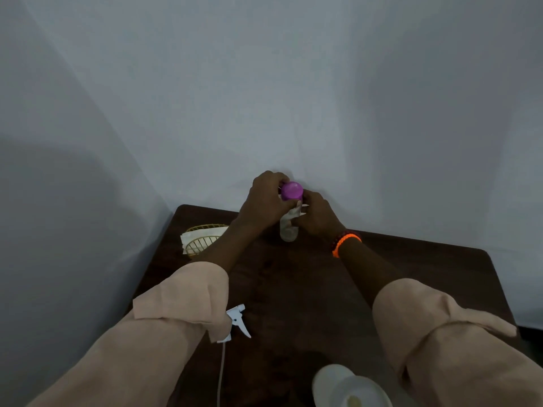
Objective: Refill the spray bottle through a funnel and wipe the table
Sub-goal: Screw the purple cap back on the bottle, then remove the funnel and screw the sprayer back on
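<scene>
Two hands [266, 201], one bottle [289, 227], one funnel [349, 387], one basket [202, 242].

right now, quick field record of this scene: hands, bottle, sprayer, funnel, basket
left hand: grips purple cap
right hand: holds refill bottle upright on table
spray head: off, lying near left sleeve, tube trailing
funnel: near table edge, by right sleeve
wire basket: far left, white cloth in it

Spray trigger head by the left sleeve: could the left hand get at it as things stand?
Probably yes, but not right away: the left hand is gripping the purple cap. The spray trigger head lies uncovered beside the sleeve.
</scene>
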